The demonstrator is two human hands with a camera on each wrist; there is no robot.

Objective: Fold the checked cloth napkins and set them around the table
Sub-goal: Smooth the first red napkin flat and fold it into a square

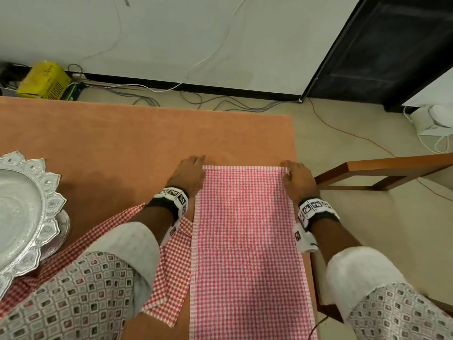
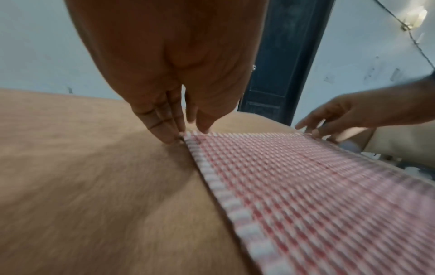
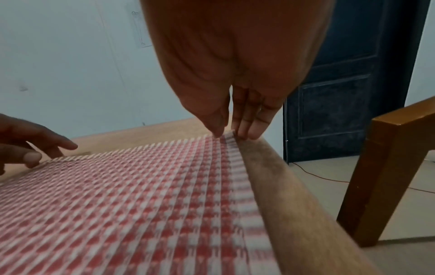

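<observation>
A red-and-white checked napkin point(image 1: 247, 241) point(image 2: 306, 186) point(image 3: 141, 204) lies flat as a long strip on the orange-brown table point(image 1: 122, 143), running from mid-table back toward me. My left hand point(image 1: 196, 165) point(image 2: 187, 134) pinches its far left corner between thumb and fingers. At the far right corner, my right hand point(image 1: 288, 169) point(image 3: 231, 134) pinches the hem the same way, close to the table's right edge. Both corners sit low on the tabletop. A second checked napkin point(image 1: 171, 271) lies rumpled under my left forearm.
An ornate silver tray point(image 1: 36, 192) stands at the table's left. A wooden chair point(image 1: 382, 173) point(image 3: 388, 167) is just beyond the right table edge. Cables run over the floor behind, with a yellow box point(image 1: 44, 81) and a dark door point(image 1: 392, 45).
</observation>
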